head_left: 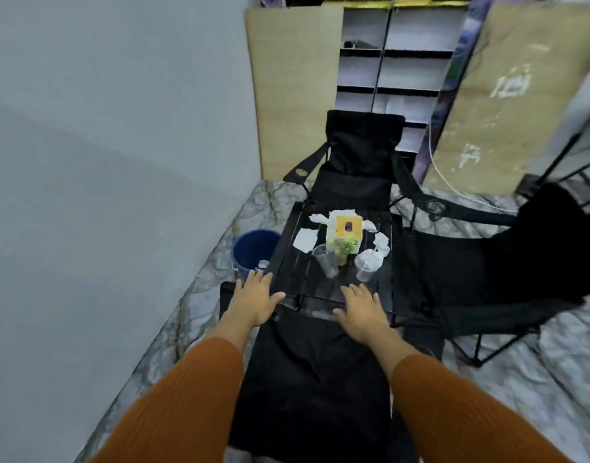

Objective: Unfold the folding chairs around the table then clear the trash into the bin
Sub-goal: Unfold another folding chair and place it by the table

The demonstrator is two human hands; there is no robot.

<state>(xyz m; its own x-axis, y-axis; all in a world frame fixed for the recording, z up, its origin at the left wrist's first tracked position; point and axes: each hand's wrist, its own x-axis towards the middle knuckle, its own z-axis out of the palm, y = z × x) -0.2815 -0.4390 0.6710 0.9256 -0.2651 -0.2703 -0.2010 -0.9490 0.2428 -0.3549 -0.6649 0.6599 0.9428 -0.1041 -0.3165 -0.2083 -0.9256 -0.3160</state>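
Our two hands, orange-sleeved, over the near folding chair at a littered table.

We list: left hand (253, 297) and right hand (360, 310), both palm down with fingers spread and gripping nothing, above the black near chair (313, 389); whether they touch its fabric we cannot tell. Black slatted table (297, 265) just beyond, bearing a tissue box (345, 233), two clear plastic cups (325, 262) (367, 264) and crumpled white paper scraps (305, 238). Far chair (357, 162) and right chair (507, 279), both unfolded. Blue bin (253, 250) on the floor, left of the table.
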